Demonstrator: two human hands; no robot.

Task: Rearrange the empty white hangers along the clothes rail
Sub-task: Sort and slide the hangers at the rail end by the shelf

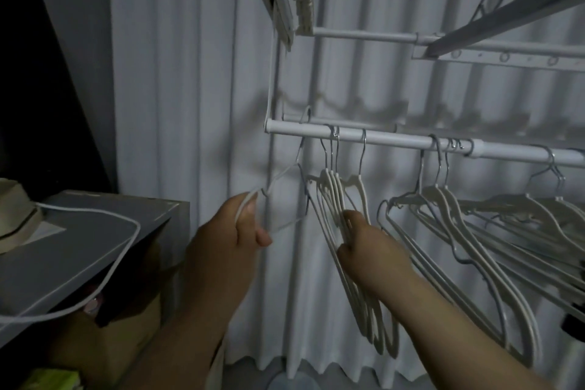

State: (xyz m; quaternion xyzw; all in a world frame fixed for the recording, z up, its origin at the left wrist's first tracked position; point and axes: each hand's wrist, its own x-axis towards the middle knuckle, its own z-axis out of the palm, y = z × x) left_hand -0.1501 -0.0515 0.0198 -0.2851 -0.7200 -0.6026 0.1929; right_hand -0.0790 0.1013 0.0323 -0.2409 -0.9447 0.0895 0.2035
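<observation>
Pinching the lower corner of a thin hanger (282, 173) between thumb and curled fingers, the left hand (228, 231) holds it out a little to its own side. The wire runs up and to the right of that hand, and its hook shows over the clothes rail (395, 138) near the rail's left end. Just to the right, the right hand (367, 247) has its fingers curled round the arms of a bunch of white hangers (332, 190), gripping them together. Their hooks sit on the rail straight above this hand, and their long arms hang down past the wrist. One more hook hangs on the rail just right of that bunch. Farther right of the right hand, apart from its fingers, more hangers (443, 199) hang in loose, tilted groups along the same rail. Behind both hands falls a pale pleated curtain (190, 73). Well left of the left hand is a grey shelf (79, 231) carrying a hat (12, 215) and a white cord (126, 231) that loops over its edge.
</observation>
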